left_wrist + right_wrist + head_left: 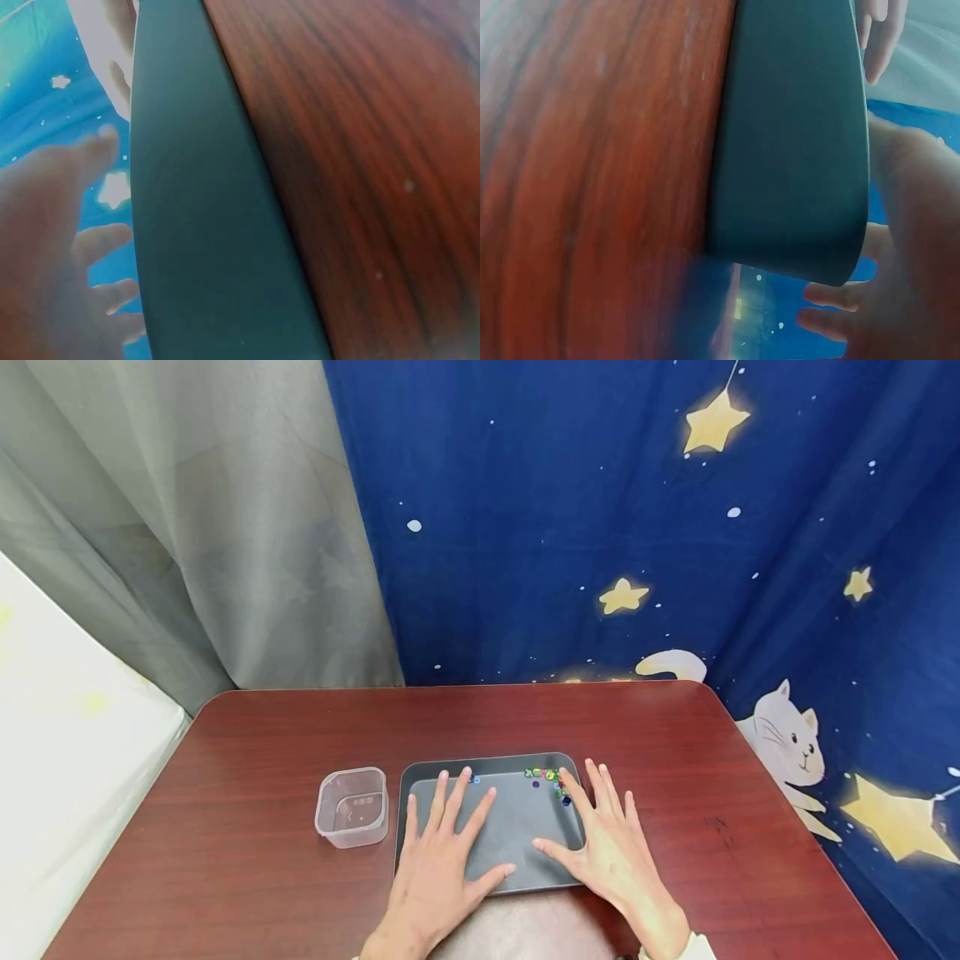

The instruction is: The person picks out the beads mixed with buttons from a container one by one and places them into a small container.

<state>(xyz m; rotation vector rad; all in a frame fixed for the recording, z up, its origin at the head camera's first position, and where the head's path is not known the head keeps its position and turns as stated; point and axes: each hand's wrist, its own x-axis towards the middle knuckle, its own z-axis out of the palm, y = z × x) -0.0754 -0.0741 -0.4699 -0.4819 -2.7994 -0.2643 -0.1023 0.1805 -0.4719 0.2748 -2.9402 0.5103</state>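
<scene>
Both hands are over a dark grey rectangular tray point(502, 839) on the table. My left hand point(442, 864), fingers spread, is above the tray's left part. My right hand point(611, 847) spreads its fingers over the right edge, index fingertip near small colourful beads point(551, 774) in the far right corner. A few blue beads point(476, 779) lie by the left fingertips. In the left wrist view, the left hand point(45, 225) is beside the tray's outer wall point(195, 210). The right wrist view shows the right hand point(915, 225) beside the tray's wall point(795, 150). Whether either hand touches the tray is unclear.
Left of the tray stands a clear square plastic container point(356, 838). Everything sits on a reddish-brown wooden table point(262, 760). Behind it hang a grey curtain point(247, 543) and a blue star-patterned curtain point(525, 527).
</scene>
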